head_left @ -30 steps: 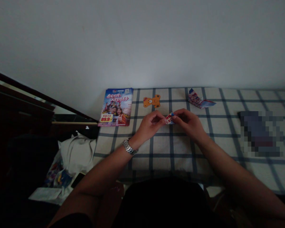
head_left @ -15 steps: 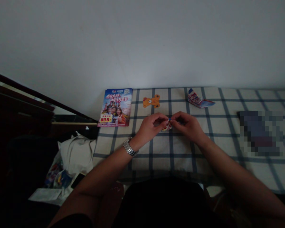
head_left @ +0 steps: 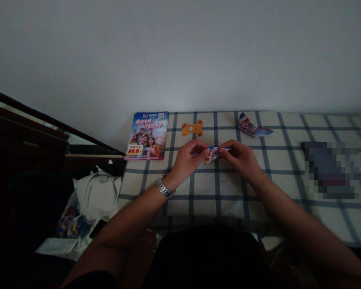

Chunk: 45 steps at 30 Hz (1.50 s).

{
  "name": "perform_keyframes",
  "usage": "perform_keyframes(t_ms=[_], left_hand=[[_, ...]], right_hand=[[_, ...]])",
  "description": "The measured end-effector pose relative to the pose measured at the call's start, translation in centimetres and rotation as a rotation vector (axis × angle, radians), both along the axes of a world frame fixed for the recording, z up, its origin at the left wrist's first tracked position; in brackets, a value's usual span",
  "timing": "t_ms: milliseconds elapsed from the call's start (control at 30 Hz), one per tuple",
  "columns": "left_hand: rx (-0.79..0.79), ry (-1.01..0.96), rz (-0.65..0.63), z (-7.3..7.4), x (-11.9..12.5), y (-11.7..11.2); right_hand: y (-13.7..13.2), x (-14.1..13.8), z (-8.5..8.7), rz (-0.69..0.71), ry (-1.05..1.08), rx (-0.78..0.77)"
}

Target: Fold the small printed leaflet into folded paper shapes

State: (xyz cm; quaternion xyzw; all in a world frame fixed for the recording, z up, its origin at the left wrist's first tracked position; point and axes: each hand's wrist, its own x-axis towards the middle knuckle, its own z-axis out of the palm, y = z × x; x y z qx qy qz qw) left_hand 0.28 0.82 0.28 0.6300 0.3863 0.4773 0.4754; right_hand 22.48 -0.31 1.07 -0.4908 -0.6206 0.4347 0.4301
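My left hand (head_left: 189,160) and my right hand (head_left: 240,157) meet over the checked tablecloth (head_left: 204,184), both pinching a small folded piece of printed paper (head_left: 212,153) coloured red, white and blue. The paper hangs between the fingertips just above the cloth. A metal watch (head_left: 164,187) sits on my left wrist.
A colourful flyer (head_left: 147,135) lies at the table's left far corner. An orange bear-shaped cutout (head_left: 192,128) and another folded printed paper (head_left: 252,126) lie beyond the hands near the wall. A blurred dark object (head_left: 331,168) rests at the right. Bags and clutter (head_left: 87,200) lie left of the table.
The small paper has been turned and opened out between my fingers; it now shows a wider, angled shape. Both hands stayed in about the same place.
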Motion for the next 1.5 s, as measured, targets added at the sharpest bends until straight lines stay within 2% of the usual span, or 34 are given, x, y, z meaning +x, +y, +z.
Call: perform_keyframes(t_ms=[167, 367, 467, 633, 867, 1333, 1500], left_hand=[[0.047, 0.043, -0.039, 0.3, 0.1, -0.2], [0.207, 0.181, -0.064, 0.6, 0.0, -0.4], [0.234, 0.226, -0.030, 0.7, -0.1, -0.4], [0.241, 0.184, 0.035, 0.6, -0.1, -0.3], [0.191, 0.102, 0.018, 0.6, -0.2, -0.1], [0.027, 0.023, -0.067, 0.0, -0.5, 0.2], [-0.001, 0.014, -0.053, -0.2, -0.4, 0.3]], right_hand=[[-0.1, -0.2, 0.5, -0.001, -0.028, 0.026], [-0.1, -0.3, 0.8, 0.014, -0.052, 0.029], [-0.1, -0.3, 0.6, 0.024, -0.030, 0.021], [0.0, -0.3, 0.8, -0.002, 0.098, -0.051], [0.0, 0.0, 1.1, -0.014, 0.169, -0.080], [0.2, 1.0, 1.4, 0.042, 0.067, -0.133], [0.4, 1.0, 1.5, 0.034, 0.088, -0.164]])
